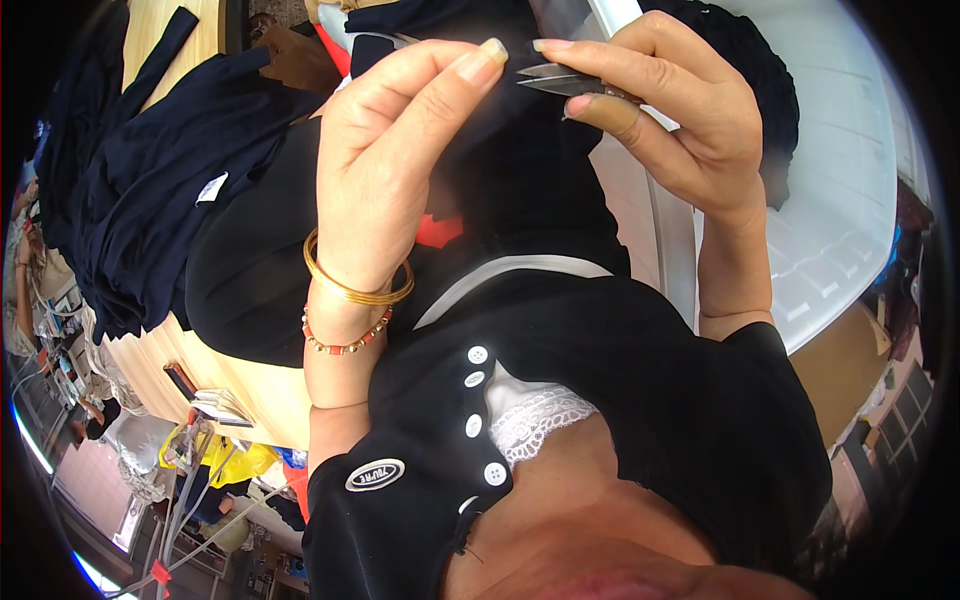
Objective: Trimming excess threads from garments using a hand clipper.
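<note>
My left hand [395,140], with a gold bangle [350,285] and a beaded bracelet on its wrist, is raised with thumb and forefinger pinched together. Whatever is between those fingertips is too small to make out. Close by on the right, my right hand [680,110] grips small thread snips [560,82], their pointed blades slightly apart and directed toward the left fingertips. A tan wrap covers part of the right thumb. Behind and below both hands lies black cloth [510,170]; where the garment ends and my lap begins is hard to tell.
Dark navy garments [170,190] are heaped on the wooden table [265,395] at left, one showing a white label [212,188]. On the right stands a white plastic bin [840,225] with dark cloth [775,90] inside. A booklet [222,406] lies near the table's edge.
</note>
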Tool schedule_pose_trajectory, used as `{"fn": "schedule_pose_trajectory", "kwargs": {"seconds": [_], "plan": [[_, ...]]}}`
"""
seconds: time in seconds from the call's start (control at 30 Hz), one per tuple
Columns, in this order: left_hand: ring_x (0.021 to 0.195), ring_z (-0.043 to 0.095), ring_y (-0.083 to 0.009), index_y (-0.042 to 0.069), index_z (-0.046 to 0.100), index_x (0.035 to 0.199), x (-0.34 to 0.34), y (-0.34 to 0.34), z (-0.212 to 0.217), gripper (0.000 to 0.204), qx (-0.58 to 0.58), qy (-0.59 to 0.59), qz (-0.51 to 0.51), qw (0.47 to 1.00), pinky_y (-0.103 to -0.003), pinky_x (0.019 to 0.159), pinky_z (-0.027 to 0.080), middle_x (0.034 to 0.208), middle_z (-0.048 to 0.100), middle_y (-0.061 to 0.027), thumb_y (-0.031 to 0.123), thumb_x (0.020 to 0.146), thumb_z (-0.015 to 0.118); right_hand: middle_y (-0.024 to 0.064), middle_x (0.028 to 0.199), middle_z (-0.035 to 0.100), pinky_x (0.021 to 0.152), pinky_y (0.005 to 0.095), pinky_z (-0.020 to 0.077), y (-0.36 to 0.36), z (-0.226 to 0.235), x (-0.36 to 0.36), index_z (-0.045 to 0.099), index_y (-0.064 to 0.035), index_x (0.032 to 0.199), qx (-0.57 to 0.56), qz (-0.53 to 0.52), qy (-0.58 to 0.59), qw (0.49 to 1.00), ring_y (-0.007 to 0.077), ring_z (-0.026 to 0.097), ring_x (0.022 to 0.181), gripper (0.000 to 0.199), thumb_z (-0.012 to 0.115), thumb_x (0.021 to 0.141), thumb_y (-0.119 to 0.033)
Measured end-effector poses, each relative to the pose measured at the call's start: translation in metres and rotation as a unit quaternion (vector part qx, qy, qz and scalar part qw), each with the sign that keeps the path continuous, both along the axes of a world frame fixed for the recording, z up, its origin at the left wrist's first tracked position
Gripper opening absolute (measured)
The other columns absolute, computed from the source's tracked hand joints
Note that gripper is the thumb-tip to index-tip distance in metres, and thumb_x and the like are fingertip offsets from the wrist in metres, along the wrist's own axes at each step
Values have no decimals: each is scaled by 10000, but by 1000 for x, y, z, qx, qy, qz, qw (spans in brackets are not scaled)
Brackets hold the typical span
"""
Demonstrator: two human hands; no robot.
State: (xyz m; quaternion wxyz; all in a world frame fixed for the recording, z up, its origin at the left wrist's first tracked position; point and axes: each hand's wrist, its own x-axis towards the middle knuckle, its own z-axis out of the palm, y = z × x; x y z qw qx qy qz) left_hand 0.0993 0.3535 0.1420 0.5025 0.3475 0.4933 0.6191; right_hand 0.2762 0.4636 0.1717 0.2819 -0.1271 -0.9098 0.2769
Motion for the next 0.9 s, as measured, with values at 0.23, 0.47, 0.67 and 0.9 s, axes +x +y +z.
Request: {"fn": "schedule_pose_trajectory", "kwargs": {"seconds": [0.23,0.47,0.67,0.9], "plan": [[854,586,-56,-26,663,1034,-2,-1,-6,196,-35,-78,-15,996,-182,793,437,917,667,-22,122,927,591,61,696,596,462,245,377,-6,-6,-8,707,3,950,-132,-53,74,987,128,507,514,193,732,782,-89],[892,579,-56,-23,660,1017,1,3,-11,185,-29,-108,-101,989,-185,822,434,938,657,-11,123,928,590,-16,747,527,577,190,326,0,-26,9,611,16,851,-311,-31,66,948,45,446,655,108,699,788,17],[914,599,-74,-4,656,1080,-7,-16,-44,199,-62,-122,-129,982,-200,839,452,975,666,-14,88,912,600,-24,769,514,536,196,231,28,-43,32,638,10,925,-245,-54,163,954,39,364,610,96,642,871,-69],[937,633,-111,-2,654,1093,-5,-16,-34,211,-23,-209,-40,977,-216,869,472,1019,680,-65,76,900,617,-30,790,561,628,150,369,23,-52,33,649,22,969,-216,-191,71,955,26,477,699,180,720,809,-21]]}}
